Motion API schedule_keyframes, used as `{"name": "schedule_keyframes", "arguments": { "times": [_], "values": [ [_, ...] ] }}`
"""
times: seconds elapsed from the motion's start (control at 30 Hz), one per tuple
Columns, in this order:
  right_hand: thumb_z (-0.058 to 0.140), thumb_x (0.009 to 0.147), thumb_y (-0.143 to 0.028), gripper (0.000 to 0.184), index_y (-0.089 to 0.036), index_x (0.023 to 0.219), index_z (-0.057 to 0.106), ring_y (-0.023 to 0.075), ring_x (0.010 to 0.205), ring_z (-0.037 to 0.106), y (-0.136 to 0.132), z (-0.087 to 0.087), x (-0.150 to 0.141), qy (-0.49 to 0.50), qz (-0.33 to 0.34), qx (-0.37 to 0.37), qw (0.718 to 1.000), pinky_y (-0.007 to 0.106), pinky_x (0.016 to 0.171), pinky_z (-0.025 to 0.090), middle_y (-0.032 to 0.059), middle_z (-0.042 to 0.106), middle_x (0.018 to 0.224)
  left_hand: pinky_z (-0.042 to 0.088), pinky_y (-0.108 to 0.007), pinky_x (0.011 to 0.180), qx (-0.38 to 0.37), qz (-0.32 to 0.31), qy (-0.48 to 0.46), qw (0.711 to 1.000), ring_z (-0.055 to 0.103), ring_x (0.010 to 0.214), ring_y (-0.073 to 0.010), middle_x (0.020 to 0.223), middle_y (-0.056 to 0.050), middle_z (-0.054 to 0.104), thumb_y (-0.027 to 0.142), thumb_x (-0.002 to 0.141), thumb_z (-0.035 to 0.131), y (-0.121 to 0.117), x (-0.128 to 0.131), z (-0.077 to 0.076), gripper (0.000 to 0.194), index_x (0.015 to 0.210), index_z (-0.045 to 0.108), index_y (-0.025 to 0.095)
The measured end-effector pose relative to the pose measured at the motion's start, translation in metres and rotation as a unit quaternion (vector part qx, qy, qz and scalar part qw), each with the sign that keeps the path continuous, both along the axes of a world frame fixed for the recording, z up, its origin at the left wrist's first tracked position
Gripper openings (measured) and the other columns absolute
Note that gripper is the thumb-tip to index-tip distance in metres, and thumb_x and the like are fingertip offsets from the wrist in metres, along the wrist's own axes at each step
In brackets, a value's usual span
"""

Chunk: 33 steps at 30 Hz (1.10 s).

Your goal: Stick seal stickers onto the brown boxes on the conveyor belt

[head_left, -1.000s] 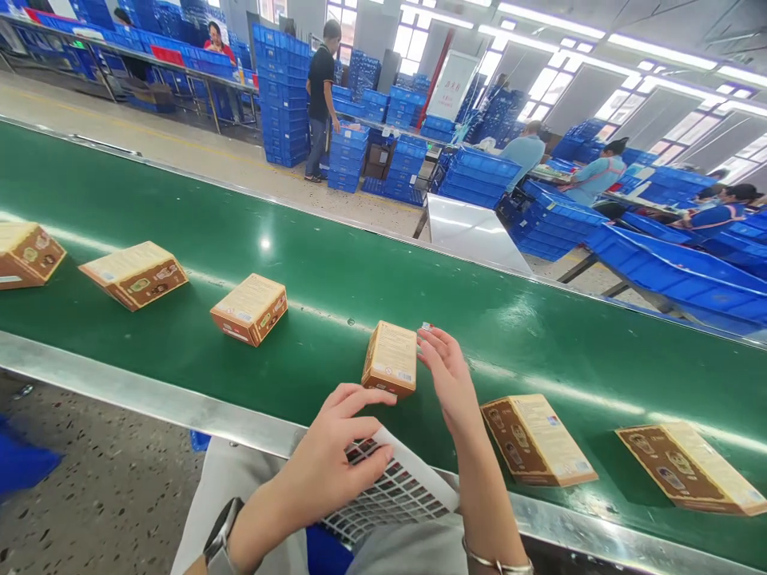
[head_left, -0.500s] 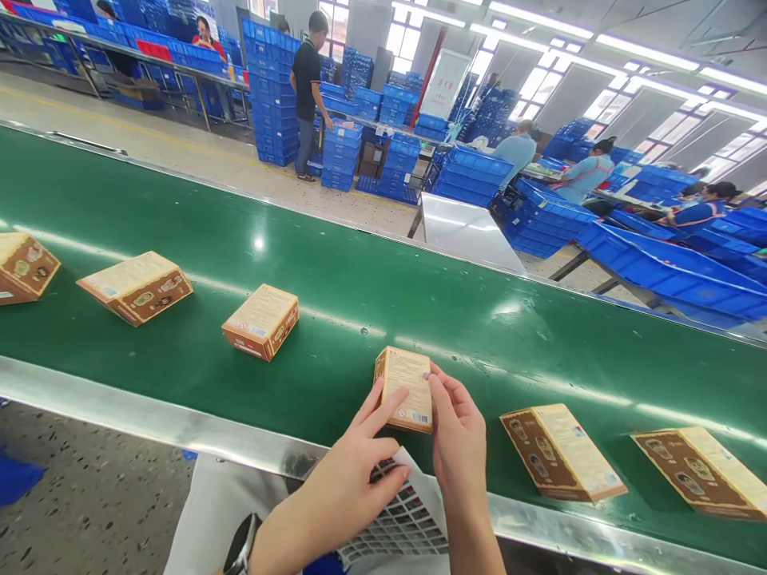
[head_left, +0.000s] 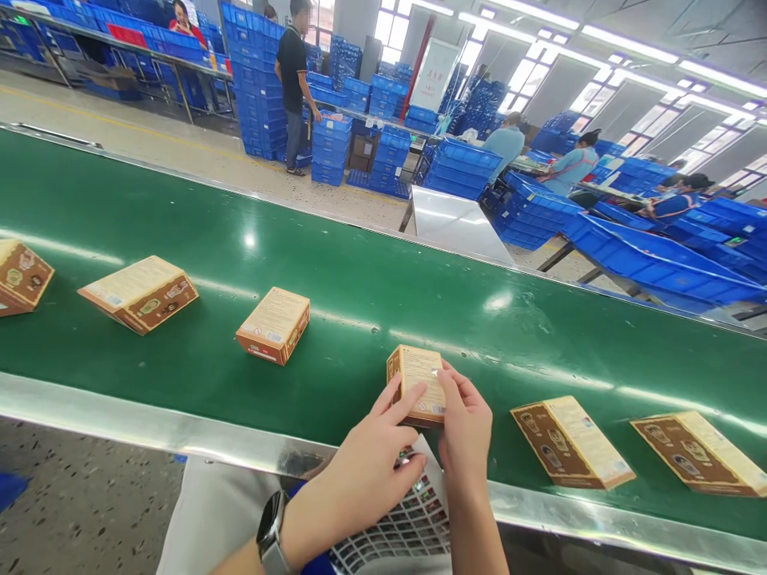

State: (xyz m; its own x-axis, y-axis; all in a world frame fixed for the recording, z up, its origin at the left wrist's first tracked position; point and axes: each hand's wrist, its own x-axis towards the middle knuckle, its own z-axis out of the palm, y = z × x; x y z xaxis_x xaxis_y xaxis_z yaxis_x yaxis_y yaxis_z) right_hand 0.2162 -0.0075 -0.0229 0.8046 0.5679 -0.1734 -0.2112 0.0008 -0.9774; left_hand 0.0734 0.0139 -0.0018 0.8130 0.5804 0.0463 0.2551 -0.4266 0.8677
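A small brown-and-cream carton sits on the green belt in front of me, its printed cream side up. My left hand rests its index and middle fingertips on the carton's left side and top. Under that hand's curled thumb and other fingers is a white-gridded sticker sheet, apparently held there; the exact grip is partly hidden. My right hand pinches at the carton's upper right edge, thumb pressing beside a small shiny sticker on the cream face.
More cartons lie along the belt, including one to the left and one to the right. A metal rail edges the belt nearest me. Beyond stand a metal table, stacked blue crates and several people.
The cartons nearest me have shifted slightly right with the belt against the background. Both hands have moved right along with the carton, and the sheet has followed my left hand.
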Motion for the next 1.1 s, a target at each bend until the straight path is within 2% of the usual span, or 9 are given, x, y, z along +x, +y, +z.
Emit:
{"name": "schedule_keyframes", "arguments": {
  "times": [0.27, 0.4, 0.67, 0.73, 0.8, 0.87, 0.93, 1.0, 1.1],
  "values": [
    [0.073, 0.066, -0.055, 0.04, -0.018, 0.08, 0.066, 0.0303, 0.088, 0.071, -0.005, -0.002, 0.018, -0.101, -0.002, -0.048, 0.994, 0.035, 0.065, 0.059, 0.014, 0.073, 0.111, 0.042, -0.053, 0.116, -0.018, -0.019, -0.012, 1.0, 0.015, 0.152, -0.0334, 0.16, 0.001, 0.03, 0.01, 0.088, 0.061, -0.002, 0.011, -0.002, 0.033, 0.057, 0.053, 0.019],
    [0.071, 0.069, -0.054, 0.036, -0.02, 0.078, 0.064, 0.0296, 0.086, 0.071, -0.011, 0.003, 0.024, -0.191, -0.01, -0.098, 0.977, 0.035, 0.068, 0.055, 0.0118, 0.075, 0.097, 0.041, -0.054, 0.117, -0.019, -0.034, -0.024, 0.999, 0.015, 0.152, -0.034, 0.16, 0.004, 0.03, 0.007, 0.085, 0.061, -0.001, 0.018, -0.003, 0.031, 0.057, 0.055, 0.019],
    [0.065, 0.071, -0.055, 0.057, -0.017, 0.113, 0.054, 0.0304, 0.072, 0.07, -0.015, 0.012, 0.05, -0.297, -0.07, -0.162, 0.938, 0.039, 0.069, 0.05, 0.0072, 0.074, 0.074, 0.039, -0.049, 0.115, -0.084, -0.036, -0.07, 0.993, 0.034, 0.148, -0.0312, 0.156, -0.004, 0.043, 0.01, 0.083, 0.061, -0.002, 0.022, -0.004, 0.028, 0.058, 0.054, 0.02],
    [0.061, 0.073, -0.056, 0.056, -0.017, 0.113, 0.056, 0.0312, 0.079, 0.07, -0.023, 0.014, 0.054, -0.317, -0.085, -0.16, 0.931, 0.041, 0.073, 0.049, 0.0106, 0.075, 0.082, 0.049, -0.041, 0.102, -0.131, 0.006, -0.076, 0.988, 0.057, 0.129, -0.0296, 0.134, -0.009, 0.066, 0.017, 0.085, 0.057, -0.003, 0.014, -0.005, 0.026, 0.06, 0.052, 0.02],
    [0.061, 0.078, -0.056, 0.051, -0.018, 0.111, 0.059, 0.0309, 0.09, 0.069, -0.037, 0.017, 0.051, -0.348, -0.083, -0.135, 0.924, 0.041, 0.079, 0.049, 0.013, 0.075, 0.095, 0.052, -0.031, 0.074, -0.179, 0.067, -0.053, 0.98, 0.07, 0.089, -0.0238, 0.088, -0.006, 0.075, 0.028, 0.087, 0.054, -0.004, 0.002, -0.007, 0.027, 0.061, 0.048, 0.02],
    [0.063, 0.083, -0.056, 0.043, -0.021, 0.108, 0.063, 0.0288, 0.093, 0.068, -0.055, 0.02, 0.041, -0.378, -0.017, -0.101, 0.92, 0.04, 0.082, 0.05, 0.0119, 0.073, 0.103, 0.039, -0.025, 0.055, -0.226, 0.112, -0.045, 0.967, 0.056, 0.06, -0.0156, 0.06, 0.001, 0.058, 0.04, 0.087, 0.053, -0.005, -0.011, -0.01, 0.033, 0.062, 0.045, 0.02],
    [0.068, 0.084, -0.057, 0.04, -0.024, 0.106, 0.068, 0.0271, 0.093, 0.068, -0.072, 0.023, 0.029, -0.38, 0.114, -0.087, 0.914, 0.039, 0.084, 0.052, 0.009, 0.072, 0.108, 0.032, -0.022, 0.052, -0.273, 0.143, -0.075, 0.948, 0.045, 0.054, -0.0114, 0.057, 0.004, 0.048, 0.051, 0.085, 0.055, -0.004, -0.024, -0.012, 0.04, 0.064, 0.045, 0.019],
    [0.074, 0.081, -0.058, 0.042, -0.026, 0.107, 0.071, 0.0272, 0.096, 0.068, -0.085, 0.025, 0.019, -0.346, 0.219, -0.095, 0.908, 0.037, 0.085, 0.054, 0.007, 0.072, 0.111, 0.033, -0.022, 0.053, -0.316, 0.17, -0.106, 0.928, 0.044, 0.055, -0.0108, 0.059, 0.004, 0.05, 0.06, 0.082, 0.058, -0.001, -0.037, -0.012, 0.045, 0.069, 0.051, 0.017],
    [0.077, 0.079, -0.061, 0.045, -0.025, 0.105, 0.072, 0.0267, 0.091, 0.068, -0.094, 0.024, 0.012, -0.26, 0.254, -0.104, 0.926, 0.032, 0.078, 0.057, 0.0074, 0.073, 0.101, 0.045, -0.024, 0.057, -0.34, 0.188, -0.103, 0.916, 0.057, 0.06, -0.015, 0.069, -0.002, 0.064, 0.065, 0.082, 0.06, 0.005, -0.056, -0.007, 0.05, 0.08, 0.059, 0.015]
  ]
}}
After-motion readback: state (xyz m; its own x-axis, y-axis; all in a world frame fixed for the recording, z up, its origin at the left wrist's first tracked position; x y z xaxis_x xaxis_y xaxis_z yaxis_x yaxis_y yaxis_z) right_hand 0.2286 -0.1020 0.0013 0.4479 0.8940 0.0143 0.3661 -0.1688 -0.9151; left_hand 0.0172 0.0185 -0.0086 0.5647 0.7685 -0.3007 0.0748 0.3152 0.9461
